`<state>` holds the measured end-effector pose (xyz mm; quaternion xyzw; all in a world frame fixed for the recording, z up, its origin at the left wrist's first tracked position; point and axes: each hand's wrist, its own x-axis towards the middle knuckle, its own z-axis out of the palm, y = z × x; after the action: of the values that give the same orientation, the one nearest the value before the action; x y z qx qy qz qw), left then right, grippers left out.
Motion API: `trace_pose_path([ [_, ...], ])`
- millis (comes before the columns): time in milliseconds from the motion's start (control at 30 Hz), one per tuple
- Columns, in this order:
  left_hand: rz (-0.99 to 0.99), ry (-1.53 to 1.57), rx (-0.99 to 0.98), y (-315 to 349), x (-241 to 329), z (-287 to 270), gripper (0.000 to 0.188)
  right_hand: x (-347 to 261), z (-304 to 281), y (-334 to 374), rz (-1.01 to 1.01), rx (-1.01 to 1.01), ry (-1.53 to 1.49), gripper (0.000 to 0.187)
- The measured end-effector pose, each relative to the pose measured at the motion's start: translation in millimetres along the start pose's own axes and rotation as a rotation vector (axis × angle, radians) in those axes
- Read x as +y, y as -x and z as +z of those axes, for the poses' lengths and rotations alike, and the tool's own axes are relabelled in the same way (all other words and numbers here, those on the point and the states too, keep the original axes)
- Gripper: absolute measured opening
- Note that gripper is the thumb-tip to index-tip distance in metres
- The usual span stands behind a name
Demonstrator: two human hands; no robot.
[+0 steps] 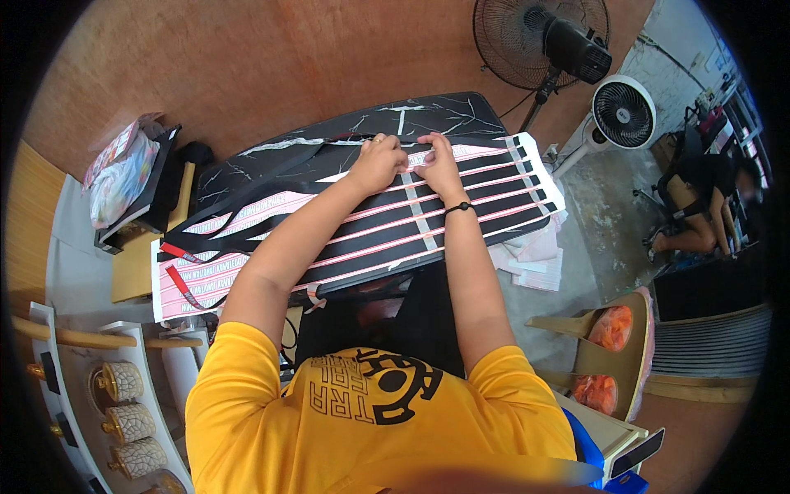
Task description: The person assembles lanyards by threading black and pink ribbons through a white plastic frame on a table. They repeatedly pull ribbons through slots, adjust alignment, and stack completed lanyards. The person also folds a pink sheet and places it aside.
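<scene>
Wide black straps (362,244) lie side by side across a white sheet with pink-red printed stripes (533,169). Clear tape bands (420,216) run across the straps near the middle and toward the right end. At the sheet's far edge my left hand (378,163) is closed, fingers curled down over the far strap; what it pinches is hidden. Close beside it my right hand (439,167) rests on the sheet, thumb and forefinger apart with printed paper showing between them. Loose strap ends fan out at the left, some with red tips (183,285).
Beneath the sheet stands a black marble-patterned table (448,115). Two fans, one black (543,41) and one white (623,113), stand at far right. Papers (535,262) hang beyond the right edge. Another person (699,202) sits farther right. Shelves with patterned jars (132,421) stand lower left.
</scene>
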<state>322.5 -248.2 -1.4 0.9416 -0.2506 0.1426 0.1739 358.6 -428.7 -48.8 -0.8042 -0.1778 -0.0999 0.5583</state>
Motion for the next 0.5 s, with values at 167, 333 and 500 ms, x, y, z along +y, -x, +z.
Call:
trace_pose_path([
  [167, -0.011, -0.133, 0.135, 7.4, 13.6, 4.4, 0.005, 2.3, 0.7, -0.5, -0.082, -0.073, 0.007, 0.048],
  [333, 0.080, -0.206, 0.202, 27.4, 27.3, -3.0, 0.006, 1.2, 6.5, 1.6, -0.101, -0.031, 0.156, 0.039],
  [500, -0.014, -0.219, 0.216, 51.3, 40.5, -8.4, 0.004, -1.9, 9.8, 3.7, -0.102, -0.040, 0.216, 0.027],
])
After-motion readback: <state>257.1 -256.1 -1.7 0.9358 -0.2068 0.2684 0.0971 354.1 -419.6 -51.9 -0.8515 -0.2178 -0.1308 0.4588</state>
